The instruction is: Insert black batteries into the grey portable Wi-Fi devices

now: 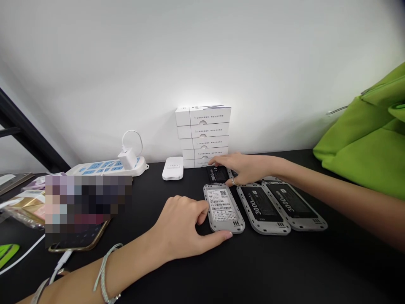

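Black bench (158, 278) runs across the view beneath a white wall (202, 55). A large green bag (360, 143) stands at the right end of the bench, against the wall. A white power strip (107, 168) lies at the back, with a white plug (128, 159) seated in it and a looped white cable (132, 141) above. A stack of five white boxes (203, 135) stands against the wall, and a small white box (172, 168) sits just to its left. A phone (76, 241) with a gold edge lies at the left, partly obscured by a pixelated patch.

Three grey battery units (262, 209) lie side by side at the front of the stack. The left unit (224, 209) shows a white label with barcodes and a QR code. The middle unit (262, 209) and right unit (294, 205) show black labels printed "3000 mAh". A black battery (217, 173) lies behind the left unit, under the right hand (243, 169). Further items under that hand are partly hidden; their number cannot be determined.

The right hand lies flat with fingers extended and not clamped, fingertips on the black battery, close to the lowest box. The left hand (180, 223) is on the left unit, fingers on its left edge and thumb along its lower end; grip firmness cannot be determined. A ring (233, 181) is worn on the right hand, and a bracelet (106, 270) on the left wrist.
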A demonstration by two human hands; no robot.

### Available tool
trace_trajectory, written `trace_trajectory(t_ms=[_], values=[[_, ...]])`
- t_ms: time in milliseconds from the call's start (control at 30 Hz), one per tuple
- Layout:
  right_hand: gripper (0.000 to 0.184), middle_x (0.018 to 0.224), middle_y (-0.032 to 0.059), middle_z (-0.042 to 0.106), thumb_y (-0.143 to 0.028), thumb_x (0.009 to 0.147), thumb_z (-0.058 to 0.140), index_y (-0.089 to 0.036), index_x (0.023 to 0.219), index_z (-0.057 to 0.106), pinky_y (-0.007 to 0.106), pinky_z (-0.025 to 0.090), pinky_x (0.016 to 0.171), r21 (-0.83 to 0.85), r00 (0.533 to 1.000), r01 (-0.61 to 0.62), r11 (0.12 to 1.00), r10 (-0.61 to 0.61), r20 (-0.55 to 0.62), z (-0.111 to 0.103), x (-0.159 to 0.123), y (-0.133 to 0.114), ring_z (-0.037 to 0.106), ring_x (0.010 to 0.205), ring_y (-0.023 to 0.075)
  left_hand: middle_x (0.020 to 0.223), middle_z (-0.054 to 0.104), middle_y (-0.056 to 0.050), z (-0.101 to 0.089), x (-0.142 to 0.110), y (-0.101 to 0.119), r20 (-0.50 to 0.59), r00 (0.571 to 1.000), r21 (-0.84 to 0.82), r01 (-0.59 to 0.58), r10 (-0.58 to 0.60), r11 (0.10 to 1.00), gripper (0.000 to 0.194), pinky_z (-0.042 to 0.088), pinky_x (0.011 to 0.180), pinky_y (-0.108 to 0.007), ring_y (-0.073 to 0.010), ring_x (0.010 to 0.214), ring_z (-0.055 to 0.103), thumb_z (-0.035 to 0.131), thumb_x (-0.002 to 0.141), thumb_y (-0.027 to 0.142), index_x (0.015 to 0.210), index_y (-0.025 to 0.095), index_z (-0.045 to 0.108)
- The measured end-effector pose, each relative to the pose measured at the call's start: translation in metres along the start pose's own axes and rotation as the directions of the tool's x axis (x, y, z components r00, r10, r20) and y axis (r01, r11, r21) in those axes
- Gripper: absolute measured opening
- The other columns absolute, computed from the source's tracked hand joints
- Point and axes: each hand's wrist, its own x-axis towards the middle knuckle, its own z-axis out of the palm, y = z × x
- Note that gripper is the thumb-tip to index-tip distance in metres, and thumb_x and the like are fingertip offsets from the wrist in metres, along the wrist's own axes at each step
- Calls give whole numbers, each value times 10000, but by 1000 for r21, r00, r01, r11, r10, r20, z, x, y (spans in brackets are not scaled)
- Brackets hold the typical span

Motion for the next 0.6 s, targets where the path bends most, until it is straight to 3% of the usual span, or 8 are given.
trace_trajectory(t_ms=[200, 367, 467, 600], values=[[704, 1346, 163, 569, -300, 723, 670, -140, 1376, 459, 509, 423, 1031, -16, 998, 54, 998, -54, -10, -5, 2, -2, 525, 1219, 358, 473, 425, 69, 0, 0, 0, 0, 1000, -8, -18, 18, 1000, 533, 200, 458, -259, -89, 423, 341, 632, 729, 637, 572, 194, 380], [762, 1353, 159, 559, -249, 653, 706, -156, 1360, 435, 483, 442, 1009, 37, 993, 96, 995, -93, -78, -4, 3, -2, 540, 1206, 339, 468, 422, 68, 1, 0, 0, -4, 1000, -5, -20, 20, 1000, 539, 194, 459, -259, -90, 422, 335, 643, 713, 638, 567, 195, 373], [743, 1315, 145, 566, -257, 626, 728, -181, 1307, 439, 464, 481, 933, 36, 982, 83, 996, -76, -172, -4, -3, -5, 548, 1157, 337, 471, 429, 66, 1, 1, -1, -2, 1000, -11, -27, 27, 1000, 542, 197, 461, -258, -90, 423, 343, 634, 719, 647, 570, 194, 377], [707, 1328, 122, 539, -306, 654, 720, -242, 1285, 405, 469, 487, 878, 60, 933, 25, 998, -1, -360, -7, -22, -14, 516, 1171, 363, 470, 425, 63, 0, -1, -1, 5, 1000, -2, -16, 16, 1000, 541, 187, 463, -261, -95, 424, 338, 623, 734, 649, 575, 195, 375]])
